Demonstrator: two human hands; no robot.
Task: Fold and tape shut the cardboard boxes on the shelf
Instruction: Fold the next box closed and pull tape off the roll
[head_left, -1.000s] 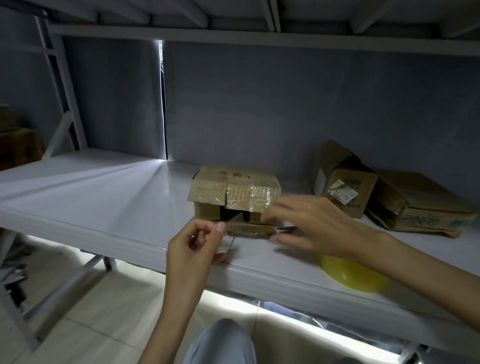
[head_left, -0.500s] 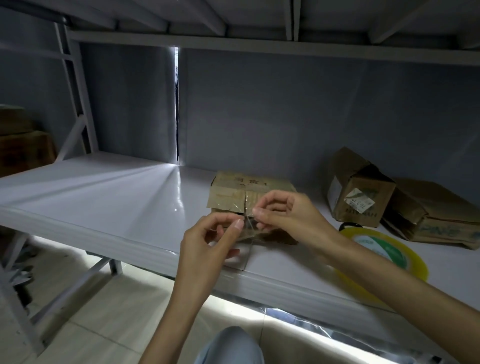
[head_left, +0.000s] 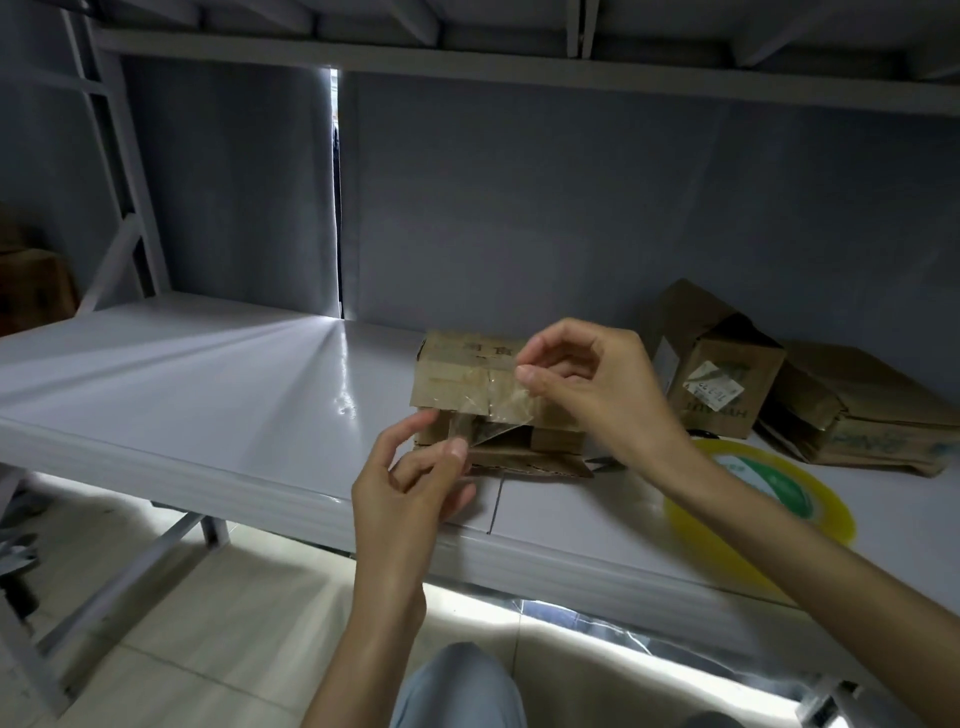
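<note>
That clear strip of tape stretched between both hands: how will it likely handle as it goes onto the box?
The tape strip is probably floppy: it creases and sags between the left hand and right hand. It likely clings to itself or to fingers, hence pinching by its ends. Being thin film, it seems near weightless, so it should land wrinkled on the box unless kept taut.

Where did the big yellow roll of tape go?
The yellow roll of tape lies flat on the grey shelf at the right, just behind the right forearm and in front of the brown cardboard boxes.
</note>
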